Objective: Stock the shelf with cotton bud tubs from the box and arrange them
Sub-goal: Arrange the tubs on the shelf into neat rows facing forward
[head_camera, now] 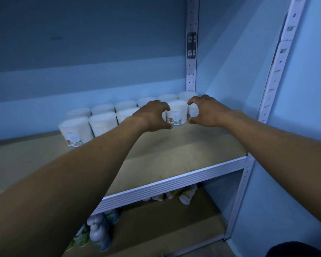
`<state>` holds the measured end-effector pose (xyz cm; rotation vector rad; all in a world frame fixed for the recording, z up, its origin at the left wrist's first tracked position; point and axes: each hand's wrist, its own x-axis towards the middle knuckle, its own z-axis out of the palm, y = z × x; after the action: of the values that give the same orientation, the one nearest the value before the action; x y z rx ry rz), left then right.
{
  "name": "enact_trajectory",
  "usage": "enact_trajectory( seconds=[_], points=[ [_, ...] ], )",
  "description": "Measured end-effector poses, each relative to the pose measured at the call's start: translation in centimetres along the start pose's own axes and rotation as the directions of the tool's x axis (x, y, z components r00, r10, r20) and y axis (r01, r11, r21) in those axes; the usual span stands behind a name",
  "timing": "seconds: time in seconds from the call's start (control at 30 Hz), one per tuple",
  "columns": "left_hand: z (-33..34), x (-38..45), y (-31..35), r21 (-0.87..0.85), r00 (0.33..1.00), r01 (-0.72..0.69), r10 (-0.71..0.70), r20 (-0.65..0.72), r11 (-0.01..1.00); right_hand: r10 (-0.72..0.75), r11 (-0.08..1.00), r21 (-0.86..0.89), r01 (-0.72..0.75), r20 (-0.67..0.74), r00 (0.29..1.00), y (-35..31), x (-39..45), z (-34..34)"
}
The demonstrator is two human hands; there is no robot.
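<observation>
As both bare arms stretch toward the back of the shelf (174, 160), your left hand (152, 115) and right hand (206, 112) curve around one cotton bud tub (176, 114) from either side, fingers and thumbs spread apart in open C shapes. Your left thumb sits at the tub's lower edge; whether your right fingertips touch the tub, or the one partly hidden behind them, cannot be told. The tub stands upright near the right end of the front row, its label and barcode facing you. More white tubs (100, 117) stand in two rows along the blue back wall (82, 52), the leftmost front tub (75, 132) standing a little forward of its neighbours. Blurred bottles (98, 232) crowd the lower shelf.
</observation>
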<state>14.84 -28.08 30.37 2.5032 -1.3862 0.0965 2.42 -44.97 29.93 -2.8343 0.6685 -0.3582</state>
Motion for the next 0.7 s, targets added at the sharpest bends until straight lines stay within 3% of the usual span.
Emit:
enact_trajectory(
  seconds=[0.37,0.7],
  points=[
    [2.4,5.9,1.6,-0.008,0.995,-0.091,0.091,-0.03,0.996,0.05,0.995,-0.085,-0.049,0.017,0.999,3.2,4.3,0.3],
    [3.4,10.5,1.1,0.069,0.994,-0.11,0.109,0.011,0.992,-0.012,0.982,-0.187,0.025,0.073,0.997,4.2,7.7,0.6]
  ],
)
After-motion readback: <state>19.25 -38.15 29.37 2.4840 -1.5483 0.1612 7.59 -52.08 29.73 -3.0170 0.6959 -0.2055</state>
